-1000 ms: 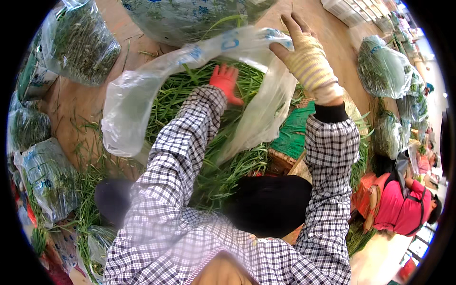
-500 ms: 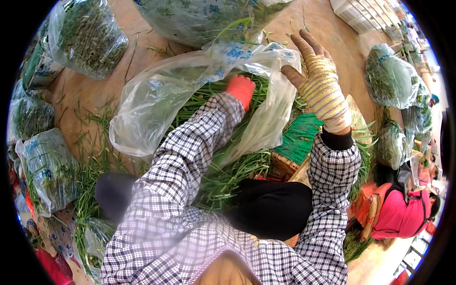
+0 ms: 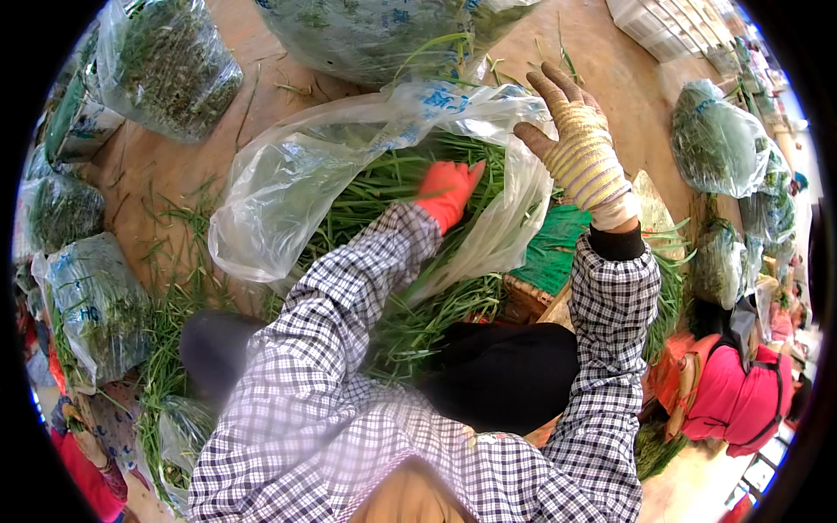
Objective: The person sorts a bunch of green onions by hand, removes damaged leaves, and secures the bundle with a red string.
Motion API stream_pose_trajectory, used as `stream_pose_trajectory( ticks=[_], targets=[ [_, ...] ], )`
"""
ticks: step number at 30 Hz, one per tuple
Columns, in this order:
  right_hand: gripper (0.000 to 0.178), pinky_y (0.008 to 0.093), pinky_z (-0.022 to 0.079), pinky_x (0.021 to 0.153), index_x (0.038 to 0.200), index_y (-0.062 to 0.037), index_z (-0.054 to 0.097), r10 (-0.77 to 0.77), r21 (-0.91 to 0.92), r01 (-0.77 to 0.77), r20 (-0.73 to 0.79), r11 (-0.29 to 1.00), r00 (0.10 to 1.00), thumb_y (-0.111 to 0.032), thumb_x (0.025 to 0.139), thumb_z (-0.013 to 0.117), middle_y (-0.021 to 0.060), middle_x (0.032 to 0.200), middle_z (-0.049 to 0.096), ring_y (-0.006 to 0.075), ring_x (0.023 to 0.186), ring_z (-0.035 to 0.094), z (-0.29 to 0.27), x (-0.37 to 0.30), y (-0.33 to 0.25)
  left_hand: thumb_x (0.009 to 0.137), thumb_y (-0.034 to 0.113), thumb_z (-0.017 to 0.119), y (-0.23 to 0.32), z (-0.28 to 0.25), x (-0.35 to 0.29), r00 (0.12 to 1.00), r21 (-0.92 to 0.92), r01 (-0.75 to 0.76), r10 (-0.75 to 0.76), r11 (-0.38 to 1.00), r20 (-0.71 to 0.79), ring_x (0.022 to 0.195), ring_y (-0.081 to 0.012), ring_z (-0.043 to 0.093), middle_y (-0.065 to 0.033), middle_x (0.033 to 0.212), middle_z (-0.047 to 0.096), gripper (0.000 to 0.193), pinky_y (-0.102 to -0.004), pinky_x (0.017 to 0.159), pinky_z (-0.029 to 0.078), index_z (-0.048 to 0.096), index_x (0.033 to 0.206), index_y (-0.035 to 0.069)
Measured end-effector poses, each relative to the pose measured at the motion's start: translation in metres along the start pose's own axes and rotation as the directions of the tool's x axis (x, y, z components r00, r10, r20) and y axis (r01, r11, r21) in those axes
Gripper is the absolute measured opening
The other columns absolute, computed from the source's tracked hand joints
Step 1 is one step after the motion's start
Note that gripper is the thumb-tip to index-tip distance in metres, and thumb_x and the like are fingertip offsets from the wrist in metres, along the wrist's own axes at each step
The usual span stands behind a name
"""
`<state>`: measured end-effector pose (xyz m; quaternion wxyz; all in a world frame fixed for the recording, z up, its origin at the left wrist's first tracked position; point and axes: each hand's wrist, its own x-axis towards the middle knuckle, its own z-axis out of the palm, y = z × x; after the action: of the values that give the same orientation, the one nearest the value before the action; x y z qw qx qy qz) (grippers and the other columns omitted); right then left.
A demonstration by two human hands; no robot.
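Note:
My left hand [image 3: 447, 193], in a red glove, presses onto long green leafy stalks [image 3: 375, 187] inside a clear plastic bag [image 3: 266, 222] with blue print. One digit sticks out to the right; the other fingers curl down out of sight, so I cannot tell if they grip any stalks. At the bag's right rim, my right hand [image 3: 580, 144] wears a yellow-and-grey striped glove with brown fingertips. Its fingers are stretched and apart, with nothing between them. The thumb is close to the plastic; whether it touches is unclear.
A large filled bag [image 3: 375, 39] stands just beyond. More filled bags line the left [image 3: 170, 74] and right [image 3: 717, 139] sides. Green sheeting [image 3: 555, 248] covers a crate right of the open bag. Loose stalks litter the floor. A person in pink [image 3: 737, 392] is at the right.
My left hand has shifted slightly toward me, and one digit now sticks out. More stalks show beyond it. My right hand has dropped a little, still spread.

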<state>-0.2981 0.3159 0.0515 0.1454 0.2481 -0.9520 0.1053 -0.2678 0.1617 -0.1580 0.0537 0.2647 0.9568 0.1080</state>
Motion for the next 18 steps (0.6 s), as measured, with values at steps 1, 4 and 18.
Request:
stream_pose_trajectory(
  ticks=[1,4,18],
  targets=[
    [0.064,0.0477,0.034,0.103,0.132,-0.0126,0.048,-0.002,-0.006,0.001,-0.001,1.0,1.0,-0.032,0.076,0.072,0.0143,0.136,0.047,0.0351,0.124,0.045,0.0,-0.002,0.002,0.061,0.017,0.073,0.001,0.005,-0.009,0.991,-0.039,-0.034,0.029,0.999,-0.133,0.086,-0.0314,0.059,-0.013,0.092,0.061,0.075,-0.0411,0.075,0.047,0.047,0.13,0.008],
    [0.061,0.0456,0.037,0.102,0.13,-0.0105,0.05,0.032,0.028,-0.031,-0.012,0.999,0.999,-0.03,0.076,0.071,0.0151,0.135,0.048,0.0353,0.122,0.047,-0.005,-0.012,0.011,0.06,0.017,0.073,0.0,-0.011,-0.025,0.959,-0.143,-0.096,0.054,0.985,-0.277,0.081,-0.0323,0.059,-0.0133,0.087,0.06,0.076,-0.0423,0.072,0.048,0.047,0.131,0.01],
    [0.072,0.036,0.037,0.105,0.136,-0.0027,0.042,0.027,0.694,-0.154,0.191,0.704,0.981,-0.021,0.076,0.077,0.0155,0.132,0.051,0.0262,0.125,0.047,-0.031,-0.035,-0.031,0.072,0.007,0.078,-0.091,-0.093,-0.092,0.869,-0.959,-0.262,-0.407,0.105,-0.282,0.106,-0.0193,0.061,-0.0105,0.121,0.059,0.068,-0.0331,0.089,0.052,0.041,0.129,0.001]
  ],
)
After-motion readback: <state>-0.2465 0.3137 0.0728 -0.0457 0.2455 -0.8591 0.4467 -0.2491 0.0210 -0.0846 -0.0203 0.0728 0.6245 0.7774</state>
